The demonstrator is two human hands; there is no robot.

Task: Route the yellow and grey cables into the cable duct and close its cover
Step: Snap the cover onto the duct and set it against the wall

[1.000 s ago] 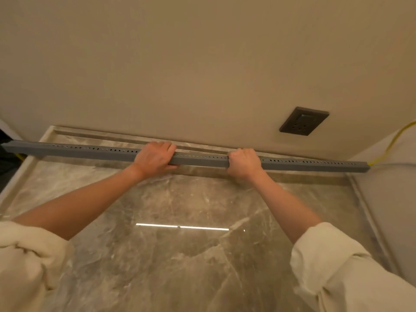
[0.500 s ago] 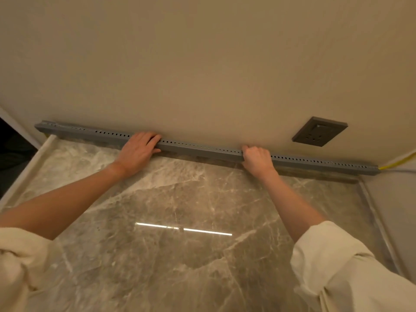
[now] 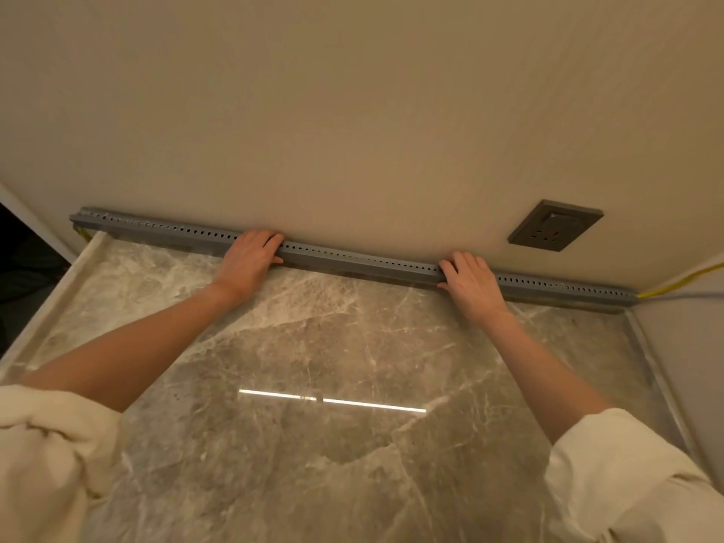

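Two hands seat the duct against the wall

Your left hand point(image 3: 250, 257) and right hand point(image 3: 472, 282) rest flat, fingers uncurled, on the grey cable duct point(image 3: 352, 260) — moved back from mid-table to the wall foot. Yellow cable point(image 3: 681, 280) exits right — routing looks finished.

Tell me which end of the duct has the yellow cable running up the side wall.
The right end of the cable duct. The yellow cable leaves there, climbing the side wall beyond the right hand. At the left end only a short yellow bit shows below the duct.
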